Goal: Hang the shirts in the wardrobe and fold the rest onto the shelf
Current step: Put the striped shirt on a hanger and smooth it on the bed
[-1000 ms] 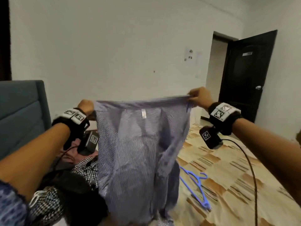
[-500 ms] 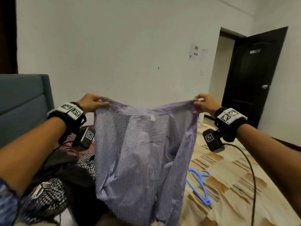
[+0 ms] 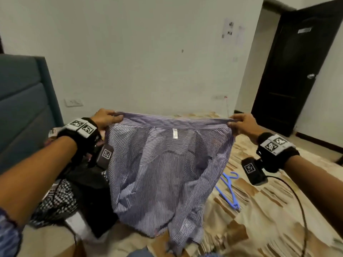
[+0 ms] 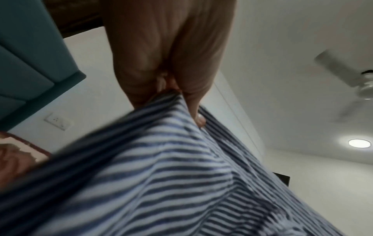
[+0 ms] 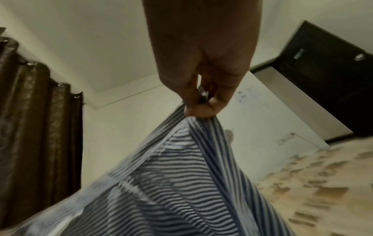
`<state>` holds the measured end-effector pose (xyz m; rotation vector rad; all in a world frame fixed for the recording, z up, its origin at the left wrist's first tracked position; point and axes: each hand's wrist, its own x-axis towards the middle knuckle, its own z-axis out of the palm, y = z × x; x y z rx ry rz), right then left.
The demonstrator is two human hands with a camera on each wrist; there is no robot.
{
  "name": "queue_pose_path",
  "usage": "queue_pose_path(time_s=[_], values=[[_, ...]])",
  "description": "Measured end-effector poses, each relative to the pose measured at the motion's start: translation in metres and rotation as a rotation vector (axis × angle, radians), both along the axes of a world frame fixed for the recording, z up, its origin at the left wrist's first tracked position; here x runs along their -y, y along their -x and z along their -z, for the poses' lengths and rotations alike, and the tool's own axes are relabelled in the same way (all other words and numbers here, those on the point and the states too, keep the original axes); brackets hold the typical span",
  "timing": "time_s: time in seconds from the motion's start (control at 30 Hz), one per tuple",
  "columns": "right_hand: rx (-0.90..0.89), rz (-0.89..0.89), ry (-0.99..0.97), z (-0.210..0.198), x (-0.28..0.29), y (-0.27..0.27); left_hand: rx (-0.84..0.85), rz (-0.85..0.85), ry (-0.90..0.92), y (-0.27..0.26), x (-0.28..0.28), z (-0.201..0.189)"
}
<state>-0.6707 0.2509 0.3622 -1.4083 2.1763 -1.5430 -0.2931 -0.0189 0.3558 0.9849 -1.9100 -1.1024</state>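
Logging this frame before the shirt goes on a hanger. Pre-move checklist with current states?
1. Left hand grips one top corner of the striped shirt: ok, fingers pinch the cloth.
2. Right hand grips the other corner: ok.
3. Top edge stretched flat between the hands: ok.
4. Shirt clear of the bed: not ok, its lower part bunches on the cover.
5. Blue hanger at hand: ok, lying on the bed right of the shirt, but both hands are occupied.
6. Shirt clear of the clothes pile: cannot tell, they overlap in the head view.
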Motion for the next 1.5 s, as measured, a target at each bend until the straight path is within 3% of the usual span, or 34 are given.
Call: queue_pose_path(time_s=[0.1, 0.23, 0.43, 0.53, 0.67, 0.8, 0.87, 0.9, 1.0, 1.17, 1.3, 1.5], values=[[0.123, -0.044, -0.054, 0.038, -0.012, 0.003, 0.147, 0.021, -0.004, 0.007, 0.001, 0.041], [0.179, 0.030, -0.190, 0.115, -0.007, 0.025, 0.240, -0.012, -0.028, 0.040, -0.001, 0.100], [-0.023, 0.112, -0.847, 0.259, 0.015, 0.100, 0.528, -0.031, -0.099, 0.100, 0.015, 0.203], [-0.256, 0.252, -1.005, 0.282, 0.024, 0.114, 0.598, -0.003, -0.133, 0.121, 0.030, 0.238], [-0.252, 0.327, -1.080, 0.318, 0.034, 0.122, 0.663, 0.003, -0.164, 0.125, 0.051, 0.265], [-0.210, 0.314, -1.004, 0.356, 0.046, 0.143, 0.586, 0.045, -0.330, 0.120, 0.060, 0.270], [-0.104, 0.331, -0.944, 0.343, 0.049, 0.137, 0.632, 0.079, -0.397, 0.113, 0.059, 0.268], [0.030, 0.374, -0.897, 0.332, 0.049, 0.133, 0.698, 0.117, -0.420, 0.109, 0.057, 0.268], [0.320, 0.402, -0.556, 0.304, 0.049, 0.125, 0.758, 0.232, -0.443, 0.104, 0.044, 0.260], [0.481, 0.041, -0.232, 0.209, 0.026, 0.078, 0.532, 0.156, -0.277, 0.109, 0.006, 0.206], [0.483, -0.237, -0.321, 0.132, -0.015, 0.040, 0.433, 0.077, -0.118, 0.104, -0.012, 0.158], [0.258, -0.349, -0.540, 0.072, -0.077, -0.010, 0.228, -0.037, 0.021, 0.091, -0.036, 0.104]])
